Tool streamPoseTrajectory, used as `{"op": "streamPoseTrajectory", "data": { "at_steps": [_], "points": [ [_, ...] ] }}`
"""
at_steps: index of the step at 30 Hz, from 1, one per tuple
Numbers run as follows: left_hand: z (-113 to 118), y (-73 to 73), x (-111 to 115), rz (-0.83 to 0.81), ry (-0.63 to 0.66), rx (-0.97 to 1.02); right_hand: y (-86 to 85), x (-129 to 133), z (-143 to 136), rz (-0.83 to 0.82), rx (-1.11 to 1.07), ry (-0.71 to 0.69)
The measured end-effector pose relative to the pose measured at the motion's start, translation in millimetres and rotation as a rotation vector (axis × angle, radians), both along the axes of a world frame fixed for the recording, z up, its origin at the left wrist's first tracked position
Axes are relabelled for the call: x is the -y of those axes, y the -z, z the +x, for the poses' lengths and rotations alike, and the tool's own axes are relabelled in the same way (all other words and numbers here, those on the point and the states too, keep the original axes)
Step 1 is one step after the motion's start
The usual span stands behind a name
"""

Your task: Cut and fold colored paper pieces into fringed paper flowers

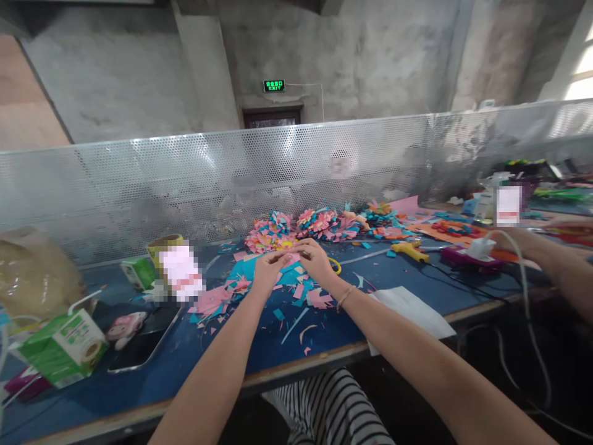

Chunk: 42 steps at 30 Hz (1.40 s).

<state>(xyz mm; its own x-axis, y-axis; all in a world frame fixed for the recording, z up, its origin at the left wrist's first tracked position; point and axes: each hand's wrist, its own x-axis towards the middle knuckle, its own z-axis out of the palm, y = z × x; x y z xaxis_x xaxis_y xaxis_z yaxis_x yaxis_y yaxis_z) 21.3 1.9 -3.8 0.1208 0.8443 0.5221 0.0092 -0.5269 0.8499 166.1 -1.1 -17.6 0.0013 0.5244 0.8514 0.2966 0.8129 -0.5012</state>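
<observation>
My left hand [269,272] and my right hand [315,259] meet over the middle of the blue table, fingers bent inward. Between their fingertips is a small piece of pink paper [291,258], partly hidden by the fingers. Beneath the hands lies a sheet of turquoise paper [243,267], with pink and blue paper scraps [319,299] scattered around. A yellow loop [337,266] pokes out beside my right hand; what it belongs to is hidden. Just behind the hands sit pink and blue paper flowers [269,232], heaped together.
At left are a green drink carton [65,347] with a straw, a phone [146,340] and a paper bag [37,266]. Right of my hands lie a white sheet [412,309], a yellow glue gun [410,251] and a purple power strip [470,258]. Another person's arm [551,256] reaches in.
</observation>
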Motion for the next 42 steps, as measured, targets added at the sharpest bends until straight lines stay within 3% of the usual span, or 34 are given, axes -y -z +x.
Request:
{"op": "streamPoseTrajectory", "data": {
  "at_steps": [8,13,29,42],
  "points": [
    [-3.9,-7.6,4.0,0.147,-0.105,-0.144,2.7,-6.2,-0.1,-0.022,0.002,-0.149],
    [-4.1,-7.5,1.5,0.184,-0.093,-0.148,1.9,-6.1,0.7,-0.043,-0.023,-0.117],
    [-2.9,-7.5,6.3,0.136,-0.140,-0.124,-0.1,-6.0,0.4,-0.109,-0.181,-0.153],
    [0.6,-8.1,9.1,0.027,-0.098,-0.057,-2.4,-2.3,0.6,-0.061,-0.078,-0.103]
  ]
}}
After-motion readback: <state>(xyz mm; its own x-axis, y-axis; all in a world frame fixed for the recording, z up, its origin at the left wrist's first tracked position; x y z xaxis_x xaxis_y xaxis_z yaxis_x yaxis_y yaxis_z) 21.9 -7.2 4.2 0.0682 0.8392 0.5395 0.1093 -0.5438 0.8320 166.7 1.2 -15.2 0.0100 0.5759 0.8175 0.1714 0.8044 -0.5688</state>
